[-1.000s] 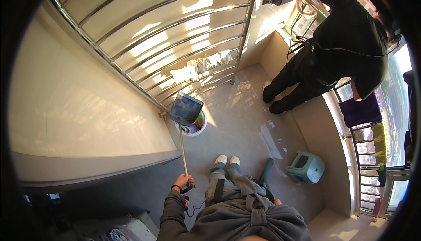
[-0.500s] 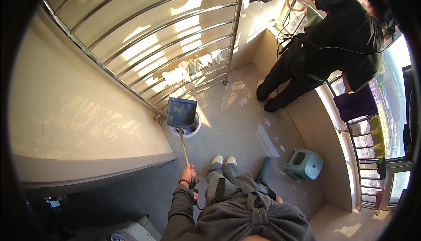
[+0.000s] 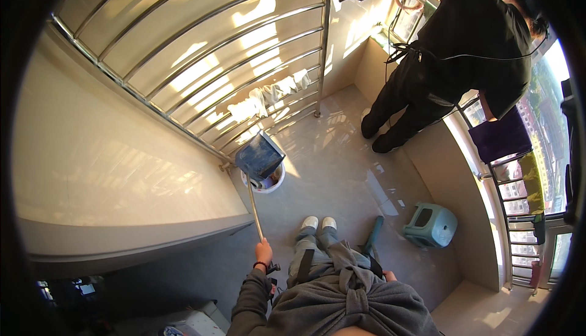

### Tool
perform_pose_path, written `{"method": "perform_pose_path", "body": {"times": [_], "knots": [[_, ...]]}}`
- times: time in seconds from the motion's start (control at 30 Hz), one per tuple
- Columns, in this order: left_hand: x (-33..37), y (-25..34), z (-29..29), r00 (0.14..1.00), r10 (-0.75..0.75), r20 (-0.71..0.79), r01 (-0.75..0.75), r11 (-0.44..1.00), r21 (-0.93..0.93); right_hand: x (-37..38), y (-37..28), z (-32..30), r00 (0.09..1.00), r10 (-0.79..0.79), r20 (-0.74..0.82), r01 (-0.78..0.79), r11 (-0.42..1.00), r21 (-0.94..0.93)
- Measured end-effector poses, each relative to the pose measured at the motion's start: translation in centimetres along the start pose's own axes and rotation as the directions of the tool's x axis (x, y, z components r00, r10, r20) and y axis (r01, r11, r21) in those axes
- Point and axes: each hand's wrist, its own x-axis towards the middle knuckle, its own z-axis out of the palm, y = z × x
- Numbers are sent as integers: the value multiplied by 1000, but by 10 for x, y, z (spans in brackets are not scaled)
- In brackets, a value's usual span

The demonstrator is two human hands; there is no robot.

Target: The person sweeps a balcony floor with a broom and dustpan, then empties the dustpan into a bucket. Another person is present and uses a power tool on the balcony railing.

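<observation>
My left hand is closed round the long handle of a dustpan. The dustpan's dark blue-grey pan is tilted over a white-rimmed bin beside the railing, covering part of its opening. Inside the bin, a few items show but cannot be made out. By my right thigh, my right hand is only partly visible; its fingers are hidden by my clothing. Just in front of it, a narrow teal piece slants beside my leg, and I cannot tell whether the hand holds it.
A teal plastic stool lies on its side to the right. At the far right, another person in black leans toward the window. White cloths hang on the metal railing. A ledge runs below the barred window.
The dustpan has tilted and turned over the bin, its far edge now swinging to the right. My left hand has turned on the handle. The view has shifted slightly.
</observation>
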Motion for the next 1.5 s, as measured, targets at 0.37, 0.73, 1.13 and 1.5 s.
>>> {"method": "perform_pose_path", "body": {"times": [0.37, 0.73, 1.13, 1.5], "knots": [[-3, -11, 1, 980, 165, -109, -125, 943, 308, 10, 20, -9, 993, 82, 88, -94, 985, 147], [-6, -1, -10, 981, 159, -110, -121, 950, 289, -20, -1, 8, 998, 69, 13, -69, 997, 19], [-42, 5, -43, 953, 197, -229, -99, 921, 378, -36, -9, 19, 990, -53, 131, 53, 999, 0], [-51, 8, -51, 917, 230, -325, -59, 886, 461, -36, -5, -8, 983, 128, 132, -154, 966, 209]]}}
